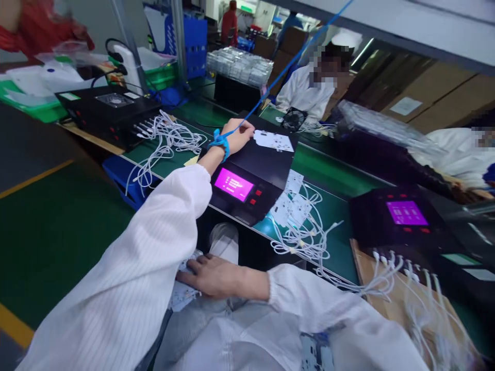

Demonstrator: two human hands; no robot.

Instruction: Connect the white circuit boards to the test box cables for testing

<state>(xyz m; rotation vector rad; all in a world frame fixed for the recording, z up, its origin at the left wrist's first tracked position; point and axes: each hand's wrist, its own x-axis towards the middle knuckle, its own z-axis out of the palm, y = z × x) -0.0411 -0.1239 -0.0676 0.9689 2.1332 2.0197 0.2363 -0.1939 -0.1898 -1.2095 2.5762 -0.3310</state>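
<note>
My left hand [237, 135], with a blue strap round its wrist, reaches over a black box and pinches the left corner of a white circuit board [274, 140]. The board lies on or just above the box's dark top; which one I cannot tell. On the box's front glows a magenta screen [234, 184] beside two red buttons. My right hand [214, 275] rests low over my lap, fingers spread on a pile of white boards [181, 296] that it partly covers.
More white boards [294, 206] and tangled white cables [305, 242] lie right of the box. Cables [166, 136] and another black box [112, 111] stand left. A second box with a screen [407, 213] sits at right. A blue cord slants overhead. Co-workers sit across the bench.
</note>
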